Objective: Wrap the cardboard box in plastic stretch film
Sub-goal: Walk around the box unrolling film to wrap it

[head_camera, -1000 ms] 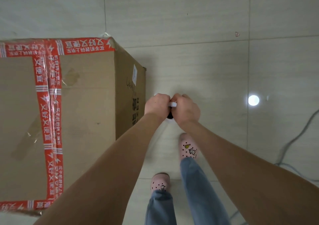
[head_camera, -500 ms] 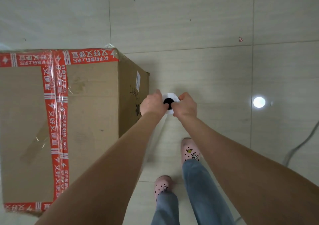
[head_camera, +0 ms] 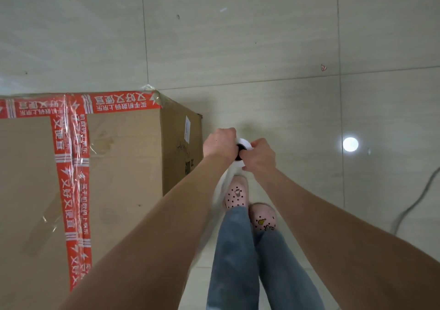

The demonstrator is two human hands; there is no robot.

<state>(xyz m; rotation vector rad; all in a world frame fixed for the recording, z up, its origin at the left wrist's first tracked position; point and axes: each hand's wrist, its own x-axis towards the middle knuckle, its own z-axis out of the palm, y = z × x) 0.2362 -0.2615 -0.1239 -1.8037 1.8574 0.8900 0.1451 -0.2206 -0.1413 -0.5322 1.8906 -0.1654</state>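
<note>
Gripping film roll [head_camera: 245,142], both hands [head_camera: 220,143] [head_camera: 260,155]

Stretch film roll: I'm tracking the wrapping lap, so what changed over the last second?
The left foot stepped ahead of the right foot, moving the person forward beside the cardboard box. The left hand and right hand parted slightly, baring the end of the stretch film roll; both still grip it.

The left hand [head_camera: 220,143] and right hand [head_camera: 260,156] had drawn slightly apart, baring the white end and dark core of the film roll [head_camera: 245,142] they gripped. The dotted shoe [head_camera: 235,194] had stepped toward 12 o'clock, past the pear shoe [head_camera: 263,219]. The box [head_camera: 123,167] had slid toward 6 o'clock in view.
</note>
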